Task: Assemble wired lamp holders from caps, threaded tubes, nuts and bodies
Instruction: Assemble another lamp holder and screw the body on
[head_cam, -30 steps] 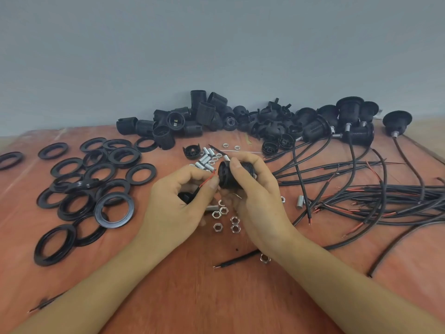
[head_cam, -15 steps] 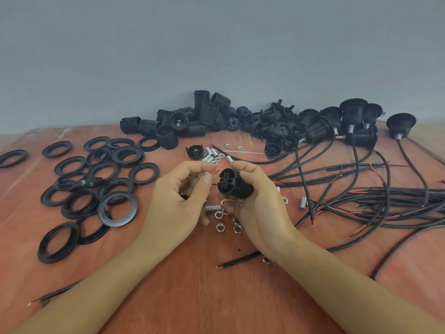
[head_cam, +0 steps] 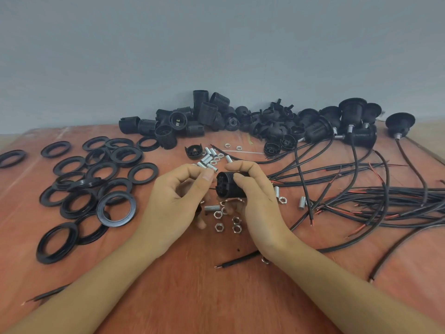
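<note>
Black ribbed body [head_cam: 230, 189] (slotted face leftward) in right hand [head_cam: 255, 196] grip; left hand [head_cam: 173, 201] grip unclear.

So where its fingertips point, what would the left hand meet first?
Probably the lamp holder body gripped by the right hand; the left hand points its pinched fingertips at its face, depth unclear.

The right grip [head_cam: 258, 203] curls round a black lamp holder body [head_cam: 230, 188], its ported end facing the left grip [head_cam: 172, 203], whose thumb and forefinger meet just beside it. Nuts [head_cam: 218, 227] and threaded tubes [head_cam: 207, 158] lie on the table [head_cam: 216, 297]; black rings [head_cam: 130, 212] left, wires [head_cam: 397, 201] right.
</note>
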